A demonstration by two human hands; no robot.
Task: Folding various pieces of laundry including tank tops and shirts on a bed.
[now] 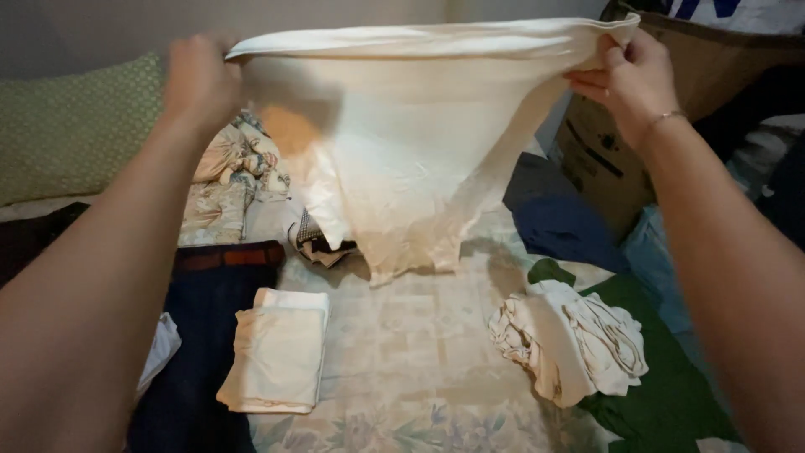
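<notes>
one cream cloth hangs stretched, left hand and right hand each clamped on a top corner; one folded stack and one crumpled pile lie apart on the bed.

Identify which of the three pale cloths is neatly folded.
The cream cloth lying flat beside the dark trousers. The cloth on the right is crumpled, and the third hangs open between both hands.

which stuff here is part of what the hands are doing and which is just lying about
In hand: cream cloth, held up by left hand and right hand.

Lying about: folded cream stack, crumpled white cloth, green pillow, cardboard box, dark trousers with belt.
</notes>
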